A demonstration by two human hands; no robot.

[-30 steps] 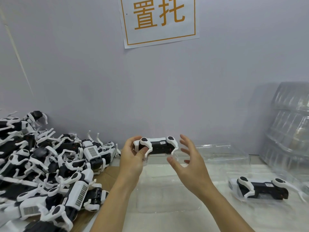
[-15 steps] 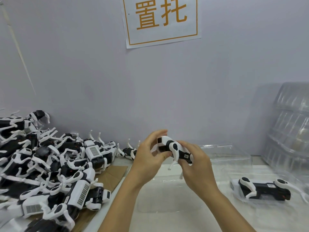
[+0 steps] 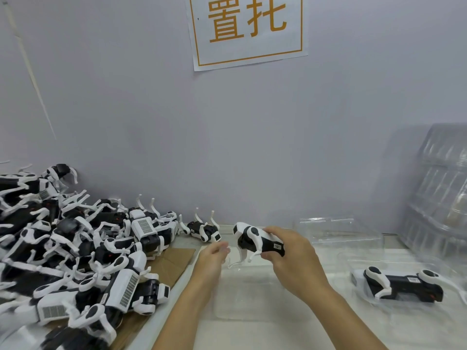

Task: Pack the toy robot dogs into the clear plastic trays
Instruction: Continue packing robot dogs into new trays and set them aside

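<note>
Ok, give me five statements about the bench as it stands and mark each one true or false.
1. The right hand holds a toy robot dog above the bench. True.
2. The left hand also grips that dog. False: it hangs just left of the dog, fingers relaxed, holding nothing.
3. A packed dog lies in a clear tray at the right. True.
4. The pile of unpacked dogs is on the right side of the bench. False: it is on the left.
5. The wall sign has blue characters. False: they are orange.
</note>
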